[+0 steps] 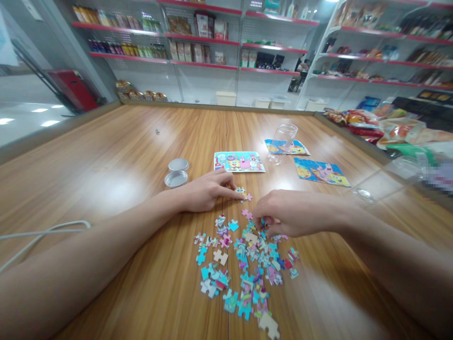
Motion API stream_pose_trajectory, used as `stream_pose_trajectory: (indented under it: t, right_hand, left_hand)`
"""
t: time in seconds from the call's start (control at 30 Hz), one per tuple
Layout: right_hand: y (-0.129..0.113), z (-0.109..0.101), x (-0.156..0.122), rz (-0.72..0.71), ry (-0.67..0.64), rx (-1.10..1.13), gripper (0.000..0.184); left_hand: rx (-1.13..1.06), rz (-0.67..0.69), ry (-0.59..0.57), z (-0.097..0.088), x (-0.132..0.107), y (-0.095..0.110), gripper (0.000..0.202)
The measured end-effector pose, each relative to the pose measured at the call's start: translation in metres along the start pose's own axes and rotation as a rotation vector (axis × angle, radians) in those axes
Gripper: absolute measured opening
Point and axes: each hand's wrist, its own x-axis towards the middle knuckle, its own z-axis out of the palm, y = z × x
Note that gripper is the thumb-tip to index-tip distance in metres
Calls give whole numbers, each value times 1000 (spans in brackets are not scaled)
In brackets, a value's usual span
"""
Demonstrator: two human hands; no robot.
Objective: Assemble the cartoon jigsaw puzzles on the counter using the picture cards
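My left hand rests on the table, its thumb and a bent finger closed at a few joined jigsaw pieces in yellow and pink. My right hand is over the upper right of a loose heap of jigsaw pieces, with its fingers curled down among them. Whatever those fingertips hold is hidden. A single pink jigsaw piece lies between the two hands. Beyond my left hand is a cartoon picture card, lying flat. Most heap pieces are light blue, pink and white; some show their plain beige backs.
Two round metal lids sit left of the card. To the right are a clear plastic jar, two more cartoon pictures and another clear container. A white cable crosses the left side. Snack bags line the right edge.
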Motion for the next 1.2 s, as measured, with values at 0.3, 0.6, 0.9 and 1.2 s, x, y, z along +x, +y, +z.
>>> stream_pose_trajectory:
  t: [0.3, 0.6, 0.9, 1.2]
  right_hand:
    - [-4, 6, 6, -77, -6, 41, 9]
    - [40, -4, 17, 71, 283, 476, 10]
    - [70, 25, 39, 342, 695, 150, 14]
    - [62, 24, 41, 305, 634, 177, 8]
  left_hand:
    - [19, 10, -6, 0, 0, 1, 61]
    - [17, 4, -4, 1, -1, 1, 57]
    - [15, -5, -10, -1, 1, 4, 63]
    - [6, -17, -18, -2, 1, 4, 61]
